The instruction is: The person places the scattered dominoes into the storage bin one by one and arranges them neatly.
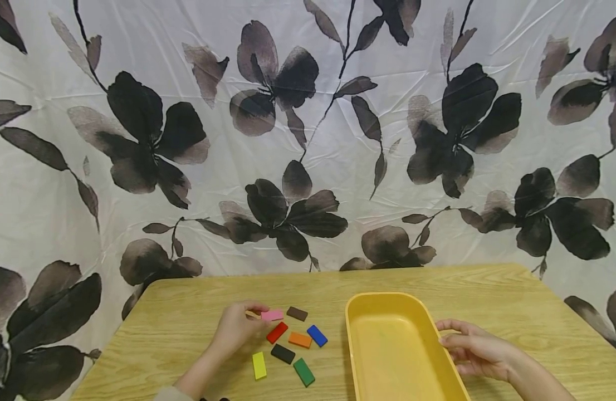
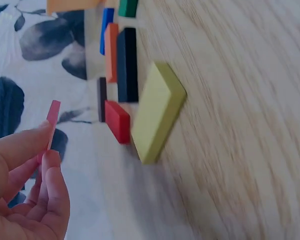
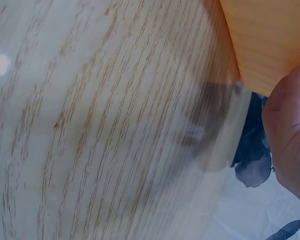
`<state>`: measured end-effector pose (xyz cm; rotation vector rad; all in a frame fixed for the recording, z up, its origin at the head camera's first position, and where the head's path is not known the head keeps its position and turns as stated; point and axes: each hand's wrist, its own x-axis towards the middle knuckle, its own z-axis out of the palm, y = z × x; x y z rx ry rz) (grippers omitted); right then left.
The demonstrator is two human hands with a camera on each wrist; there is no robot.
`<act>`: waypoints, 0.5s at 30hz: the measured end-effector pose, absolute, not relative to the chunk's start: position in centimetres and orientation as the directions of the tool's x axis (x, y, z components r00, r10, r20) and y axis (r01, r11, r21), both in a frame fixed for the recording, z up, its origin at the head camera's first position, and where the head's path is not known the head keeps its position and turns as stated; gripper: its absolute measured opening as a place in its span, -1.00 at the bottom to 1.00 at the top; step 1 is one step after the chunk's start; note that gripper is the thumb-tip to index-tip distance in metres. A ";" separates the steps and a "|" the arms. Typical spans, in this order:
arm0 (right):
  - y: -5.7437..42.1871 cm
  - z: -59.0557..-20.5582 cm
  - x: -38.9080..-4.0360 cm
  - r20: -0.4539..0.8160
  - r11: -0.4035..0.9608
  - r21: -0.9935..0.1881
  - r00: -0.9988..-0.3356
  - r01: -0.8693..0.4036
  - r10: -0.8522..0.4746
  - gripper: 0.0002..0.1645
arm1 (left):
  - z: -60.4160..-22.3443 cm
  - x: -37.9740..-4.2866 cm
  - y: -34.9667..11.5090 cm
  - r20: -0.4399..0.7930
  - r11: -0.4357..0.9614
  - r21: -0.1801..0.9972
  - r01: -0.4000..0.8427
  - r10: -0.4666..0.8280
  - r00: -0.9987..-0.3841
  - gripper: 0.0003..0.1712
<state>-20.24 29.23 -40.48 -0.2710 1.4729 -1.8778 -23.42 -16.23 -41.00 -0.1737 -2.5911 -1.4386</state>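
Well left of the yellow tray [image 1: 388,356], the left hand [image 1: 234,329] pinches the pink block [image 1: 272,315] by one end, fingers and thumb closed to its thin edge; so small a hold could let the block twist or slip out. Between that hand and the tray lie the red block [image 1: 277,332], black block [image 1: 283,353], brown block [image 1: 297,314], orange block [image 1: 300,340] and blue block [image 1: 317,335], so close together that a low sweep towards the tray would probably knock some askew. The blue block, nearest the tray, might be shoved if the tray slid left. At the tray's right side, the right hand [image 1: 478,350] touches the wall with slightly bent fingers; I cannot tell whether they grip it, and uneven pressure could shift the tray.
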 end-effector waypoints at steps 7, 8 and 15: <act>29.1 -40.4 -20.3 -0.266 -0.048 -0.929 -0.752 0.368 -0.603 -0.78 | -39.8 -22.8 -15.0 0.142 0.482 0.861 0.161 0.076 -0.987 -0.73; 29.1 -40.3 -20.3 -0.267 -0.047 -0.930 -0.755 0.365 -0.599 -0.78 | -39.7 -22.7 -14.9 0.131 0.480 0.863 0.156 0.086 -0.988 -0.73; 29.0 -40.5 -20.2 -0.273 -0.032 -0.933 -0.764 0.358 -0.584 -0.75 | -39.3 -22.5 -14.3 0.104 0.447 0.877 0.173 0.174 -0.979 -0.73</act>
